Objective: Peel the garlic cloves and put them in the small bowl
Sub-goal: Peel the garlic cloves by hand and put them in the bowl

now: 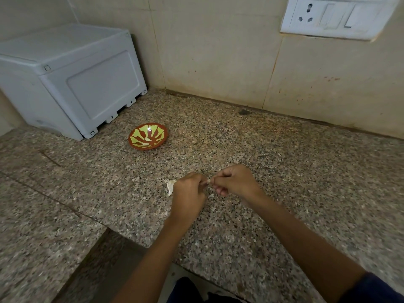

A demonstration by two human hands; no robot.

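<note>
The speckled granite bench (273, 149) meets a beige tiled wall (218, 51); beyond the small bowl (148, 136), both hands' grip pinches one garlic clove (208, 182).

Both hands, left hand (189, 191) and right hand (235, 182), pinch a garlic clove (208, 182) near the small bowl (148, 136).

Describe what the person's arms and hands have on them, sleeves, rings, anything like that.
Both forearms are bare. The left hand and right hand show no gloves; no rings or watch are visible. A dark navy sleeve edge shows on the right upper arm, at the frame's lower right corner.
</note>
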